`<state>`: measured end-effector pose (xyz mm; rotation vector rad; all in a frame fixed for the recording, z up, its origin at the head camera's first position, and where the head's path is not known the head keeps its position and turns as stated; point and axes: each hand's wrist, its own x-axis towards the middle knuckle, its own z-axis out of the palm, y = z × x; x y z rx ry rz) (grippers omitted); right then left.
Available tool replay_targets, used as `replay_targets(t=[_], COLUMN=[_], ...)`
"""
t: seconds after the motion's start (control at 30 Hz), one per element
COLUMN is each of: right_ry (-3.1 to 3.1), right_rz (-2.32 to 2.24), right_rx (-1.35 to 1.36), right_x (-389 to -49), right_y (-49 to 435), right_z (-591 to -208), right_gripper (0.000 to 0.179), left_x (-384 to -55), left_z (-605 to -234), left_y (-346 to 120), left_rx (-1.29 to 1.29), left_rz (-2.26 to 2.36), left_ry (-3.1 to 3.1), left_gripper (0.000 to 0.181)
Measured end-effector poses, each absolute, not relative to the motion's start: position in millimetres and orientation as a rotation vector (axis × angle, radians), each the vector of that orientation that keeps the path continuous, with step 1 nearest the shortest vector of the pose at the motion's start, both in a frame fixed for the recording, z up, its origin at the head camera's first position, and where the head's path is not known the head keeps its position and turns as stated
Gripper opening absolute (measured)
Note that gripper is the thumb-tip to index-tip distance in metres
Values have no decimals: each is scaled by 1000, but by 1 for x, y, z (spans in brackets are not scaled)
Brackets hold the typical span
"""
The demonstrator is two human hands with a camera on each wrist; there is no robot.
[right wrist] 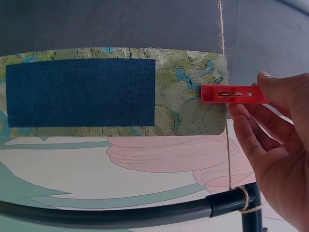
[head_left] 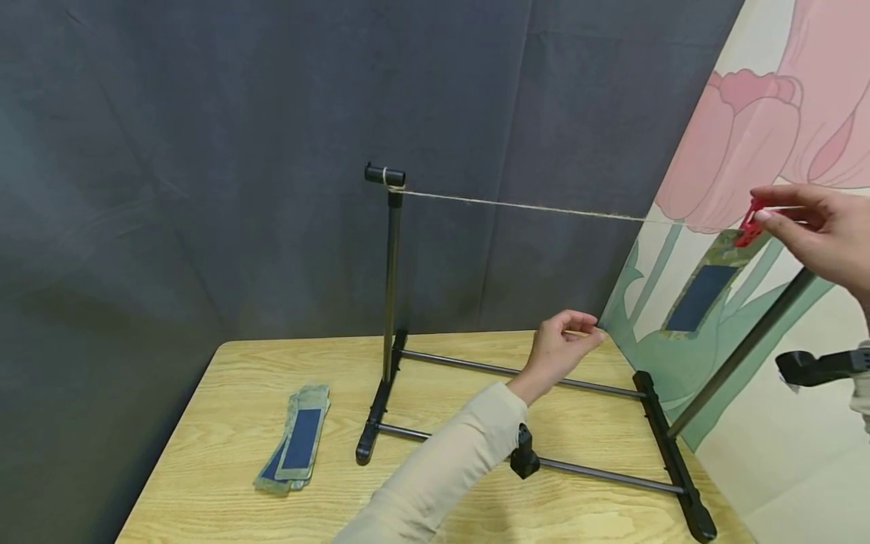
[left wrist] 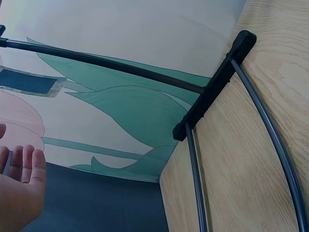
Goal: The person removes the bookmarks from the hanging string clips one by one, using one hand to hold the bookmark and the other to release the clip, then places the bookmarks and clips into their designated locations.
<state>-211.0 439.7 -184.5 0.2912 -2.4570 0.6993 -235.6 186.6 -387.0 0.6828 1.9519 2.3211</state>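
My right hand [head_left: 816, 227] pinches a red clothespin [right wrist: 234, 94] between thumb and fingers. The clothespin sits over the top edge of a patterned fabric strip [right wrist: 190, 96] with a dark blue panel, at the twine [head_left: 544, 208]. Below the twine hangs the strip, near the right post of a black metal rack [head_left: 393, 279]. Lower down, over the rack's base, my left hand [head_left: 557, 347] is raised in the air with loosely bent fingers and nothing in them. The left wrist view shows part of that left hand [left wrist: 21, 188] and the strip's lower end.
Several similar fabric strips [head_left: 302, 438] lie stacked on the wooden table [head_left: 217, 423], left of the rack. Crossbars [head_left: 612, 474] join the rack's two feet. Behind hangs a dark grey curtain [head_left: 272, 151]; a flower-painted wall panel [head_left: 734, 136] stands at the right.
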Motion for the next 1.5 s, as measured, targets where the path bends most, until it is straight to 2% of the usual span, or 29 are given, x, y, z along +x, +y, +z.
replay_targets(t=[0.43,0.77,1.07,1.5], right_ry=[-2452,-2535,-2513,-2506], right_rz=[747,615,719,774], right_rx=[148,24,124,104], right_x=[-206,-210,-210,-213], right_y=[427,417,405,398], right_z=[-188,-187,-190,-193], right_gripper=[37,49,44,42], left_x=[-236,-235,-234,-236], left_z=[-390,-391,-391,-391], left_y=[189,189,189,187], left_rx=[696,688,683,624], left_rz=[2290,2296,2286,2321], left_ry=[1989,1984,2000,2006], left_gripper=[13,13,13,14])
